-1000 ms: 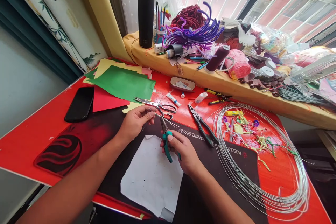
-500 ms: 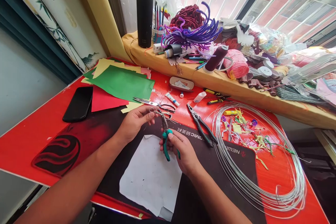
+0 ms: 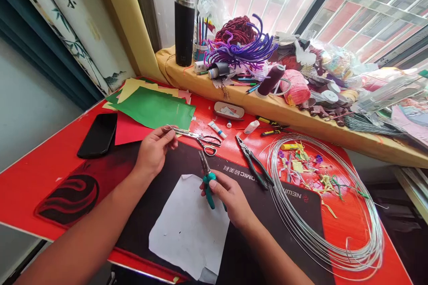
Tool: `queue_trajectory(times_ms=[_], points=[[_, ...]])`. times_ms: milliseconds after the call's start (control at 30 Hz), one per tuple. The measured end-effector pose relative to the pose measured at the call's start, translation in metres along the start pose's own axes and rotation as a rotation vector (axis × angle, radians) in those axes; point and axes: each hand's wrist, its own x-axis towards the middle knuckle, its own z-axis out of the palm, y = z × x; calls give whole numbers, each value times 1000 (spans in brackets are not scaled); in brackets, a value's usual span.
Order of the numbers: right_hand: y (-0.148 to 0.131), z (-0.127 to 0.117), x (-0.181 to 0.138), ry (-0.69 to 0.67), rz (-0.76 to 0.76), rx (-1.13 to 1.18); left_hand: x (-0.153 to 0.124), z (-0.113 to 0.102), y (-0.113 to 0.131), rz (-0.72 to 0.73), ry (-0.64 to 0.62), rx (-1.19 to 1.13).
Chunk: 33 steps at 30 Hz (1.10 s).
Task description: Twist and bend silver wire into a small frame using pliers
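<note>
Above the dark desk mat (image 3: 187, 156), my left hand (image 3: 157, 148) pinches a small piece of looped silvery wire (image 3: 168, 127). Its far end is hard to tell apart from the scissors (image 3: 210, 141) lying behind it. My right hand (image 3: 230, 196) is wrapped around green-handled long-nose pliers (image 3: 209, 182). Their jaws point up and away from me, apart from the wire and slightly parted. Under the pliers lies a creased white sheet of paper (image 3: 187, 231) with a few dark specks.
Black-handled pliers (image 3: 254, 160) and a large wire coil (image 3: 290, 213) lie to the right, with colourful scraps (image 3: 310, 169) inside the coil. A phone (image 3: 98, 136) and green paper (image 3: 157, 107) are at the left. Craft supplies crowd the sill behind, beside a black flask (image 3: 184, 31).
My left hand has moved left and slightly up with the wire, away from the pliers' jaws. The pliers have come off the wire and sit a little lower. The whole view has shifted slightly.
</note>
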Motion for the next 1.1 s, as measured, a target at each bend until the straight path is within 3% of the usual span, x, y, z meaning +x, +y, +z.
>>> queue_trajectory(times_ms=[267, 400, 567, 800, 967, 1100], points=[[1, -33, -1, 252, -353, -916, -9, 10, 0, -71, -106, 30], [10, -40, 4, 268, -433, -1206, -12, 12, 0, -136, -168, 78], [10, -44, 14, 315, -509, -1394, -13, 11, 2, -153, -180, 111], [17, -49, 22, 297, -540, -1353, -9, 5, 10, 7, -74, 107], [8, -42, 18, 358, -619, -1050, -13, 6, 6, -81, -262, 205], [-5, -24, 18, 258, -523, -796, -21, 13, -1, -132, -379, 232]])
